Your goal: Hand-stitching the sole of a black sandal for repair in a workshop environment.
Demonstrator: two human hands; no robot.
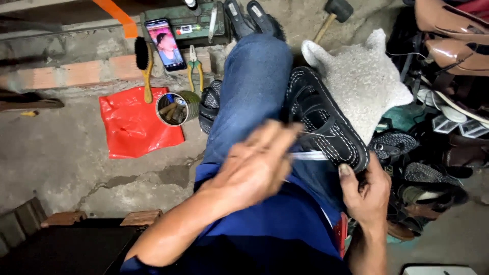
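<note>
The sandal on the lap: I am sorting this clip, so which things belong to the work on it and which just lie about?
In use:
sandal
white thread
left hand
right hand

Lying about:
brush
phone
pliers
tin
red bag
mallet

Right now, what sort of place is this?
Probably a cobbler's floor workspace: the right hand grips a black stitched sandal on the knee, worn shoes are piled alongside, and a shoe brush lies nearby.
</note>
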